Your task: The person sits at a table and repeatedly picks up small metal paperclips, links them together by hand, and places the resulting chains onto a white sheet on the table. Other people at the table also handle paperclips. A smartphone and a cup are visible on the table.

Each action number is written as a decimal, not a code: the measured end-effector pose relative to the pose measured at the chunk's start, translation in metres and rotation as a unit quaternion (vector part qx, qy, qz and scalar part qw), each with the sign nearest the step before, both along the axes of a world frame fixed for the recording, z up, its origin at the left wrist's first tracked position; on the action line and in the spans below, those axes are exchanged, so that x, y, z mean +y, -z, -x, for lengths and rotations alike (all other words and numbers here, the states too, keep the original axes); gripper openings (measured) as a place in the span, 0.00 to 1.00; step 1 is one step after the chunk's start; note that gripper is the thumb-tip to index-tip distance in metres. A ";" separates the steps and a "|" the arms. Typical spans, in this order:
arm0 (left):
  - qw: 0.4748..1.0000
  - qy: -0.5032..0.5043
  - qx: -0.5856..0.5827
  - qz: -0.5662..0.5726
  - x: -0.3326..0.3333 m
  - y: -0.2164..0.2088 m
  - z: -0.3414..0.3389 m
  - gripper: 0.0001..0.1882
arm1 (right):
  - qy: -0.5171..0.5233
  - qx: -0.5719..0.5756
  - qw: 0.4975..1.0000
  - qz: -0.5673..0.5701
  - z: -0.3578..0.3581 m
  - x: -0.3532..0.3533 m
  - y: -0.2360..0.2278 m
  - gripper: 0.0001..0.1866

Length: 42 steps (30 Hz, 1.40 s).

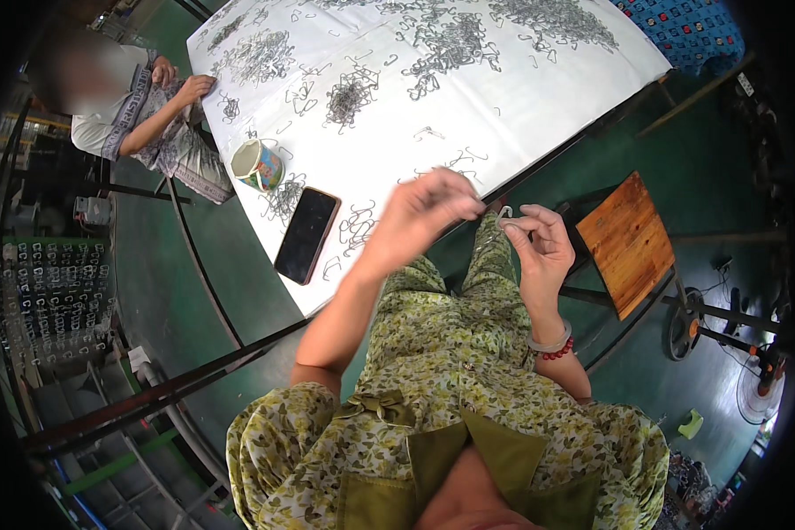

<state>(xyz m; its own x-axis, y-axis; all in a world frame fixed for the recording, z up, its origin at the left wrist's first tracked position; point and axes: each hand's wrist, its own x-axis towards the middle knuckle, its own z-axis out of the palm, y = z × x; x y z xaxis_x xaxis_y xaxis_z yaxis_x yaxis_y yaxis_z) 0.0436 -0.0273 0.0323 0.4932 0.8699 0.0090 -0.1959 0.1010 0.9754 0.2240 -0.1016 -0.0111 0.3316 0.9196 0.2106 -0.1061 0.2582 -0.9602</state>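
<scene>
Over the table's near edge, my right hand (pixel 545 244) pinches a small bent metal hook (pixel 504 215) between thumb and fingertips. The hook points up toward my left hand (pixel 426 212), which is raised just to its left with thumb and fingers curled toward each other. Motion smears those fingers, and whether they hold anything is not visible. Beneath and beside my left hand, loose wire hooks (pixel 358 228) lie on the white tabletop (pixel 397 159). A black phone (pixel 307 235) rests left of my left forearm, and a colourful paper cup (pixel 258 165) stands beyond it.
Several heaps of dark hooks (pixel 455 42) spread across the table's far part. Another person (pixel 163 115) sits at the left side, a hand at the table edge. A wooden stool (pixel 629 245) stands right of my knees. A fan (pixel 758 393) is at the far right.
</scene>
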 end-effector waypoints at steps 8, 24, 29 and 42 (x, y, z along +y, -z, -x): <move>0.943 -0.107 0.178 -0.259 -0.021 0.012 -0.033 0.06 | 0.011 -0.025 1.000 0.006 0.006 -0.003 0.005 0.15; 0.964 -0.096 0.163 -0.188 -0.018 0.016 -0.019 0.04 | -0.053 -0.399 0.912 0.071 -0.001 0.240 0.073 0.09; 0.969 -0.106 0.137 -0.176 -0.022 0.019 -0.014 0.08 | 0.021 -0.508 0.858 0.074 0.031 0.302 0.093 0.07; 0.958 -0.123 0.149 -0.212 -0.023 0.020 -0.025 0.07 | -0.136 -0.285 0.947 0.064 -0.008 0.193 0.030 0.05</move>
